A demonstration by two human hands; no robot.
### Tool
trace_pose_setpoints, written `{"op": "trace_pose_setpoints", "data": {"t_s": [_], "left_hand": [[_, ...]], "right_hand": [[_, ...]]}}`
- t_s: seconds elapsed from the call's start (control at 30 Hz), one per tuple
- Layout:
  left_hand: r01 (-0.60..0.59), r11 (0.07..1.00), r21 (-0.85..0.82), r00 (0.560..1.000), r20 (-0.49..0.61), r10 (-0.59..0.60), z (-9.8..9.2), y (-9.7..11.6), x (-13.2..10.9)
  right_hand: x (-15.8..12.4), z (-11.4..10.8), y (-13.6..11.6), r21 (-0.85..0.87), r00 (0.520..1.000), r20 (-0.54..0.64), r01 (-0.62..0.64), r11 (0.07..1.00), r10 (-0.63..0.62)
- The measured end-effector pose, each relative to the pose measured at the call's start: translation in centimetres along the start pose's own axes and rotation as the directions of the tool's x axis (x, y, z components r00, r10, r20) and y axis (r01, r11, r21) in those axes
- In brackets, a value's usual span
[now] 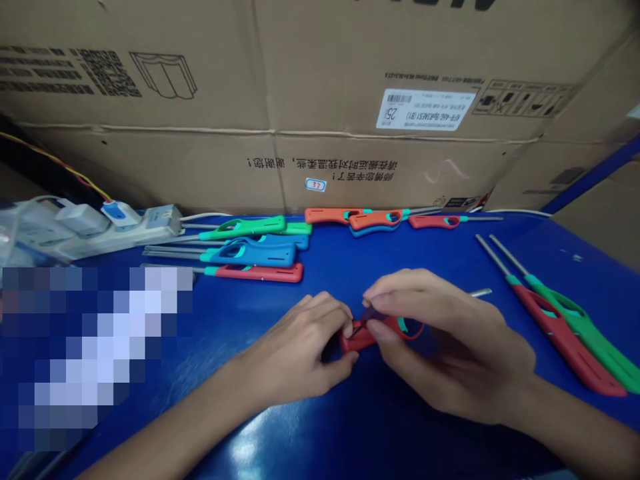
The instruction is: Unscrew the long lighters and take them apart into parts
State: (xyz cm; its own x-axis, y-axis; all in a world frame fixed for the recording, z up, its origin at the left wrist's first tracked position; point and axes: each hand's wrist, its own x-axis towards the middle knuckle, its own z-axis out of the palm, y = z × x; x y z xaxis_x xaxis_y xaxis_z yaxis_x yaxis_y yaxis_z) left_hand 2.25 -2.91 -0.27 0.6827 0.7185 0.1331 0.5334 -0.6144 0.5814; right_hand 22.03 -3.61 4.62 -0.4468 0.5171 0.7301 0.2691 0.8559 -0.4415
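1. On the blue table (230, 317), between both hands: red lighter (369, 340); left hand (305, 350) fingertips and thumb clamped about its butt end.
2. Right hand (450, 340): thumb and forefinger pinching a small dark piece (369, 313) at the handle; contact unclear.
3. Judged step: handle-end work; next move calls for steady left hold, fine right-hand control.

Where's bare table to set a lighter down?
Bare: the blue table between the left hand and the orange lighters; also in front, between the forearms. Crowded: left rear, a lighter cluster near the power strip; centre, where the right hand overlaps the red lighter.
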Motion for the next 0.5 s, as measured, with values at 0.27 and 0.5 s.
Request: {"op": "trace_pose_setpoints", "data": {"t_s": [0.27,0.5], "left_hand": [[-0.021,1.0,0.013,1.0,-0.001,0.021,-0.25,0.1,0.01],[-0.016,1.0,0.017,1.0,0.007,0.016,-0.21,0.15,0.03]], "right_hand": [[0.01,0.2,-0.1,0.009,0.998,0.065,0.012,1.0,-0.013],[-0.62,0.55,0.09,0.06,0.991,-0.067,-0.108,0.992,0.112]]}}
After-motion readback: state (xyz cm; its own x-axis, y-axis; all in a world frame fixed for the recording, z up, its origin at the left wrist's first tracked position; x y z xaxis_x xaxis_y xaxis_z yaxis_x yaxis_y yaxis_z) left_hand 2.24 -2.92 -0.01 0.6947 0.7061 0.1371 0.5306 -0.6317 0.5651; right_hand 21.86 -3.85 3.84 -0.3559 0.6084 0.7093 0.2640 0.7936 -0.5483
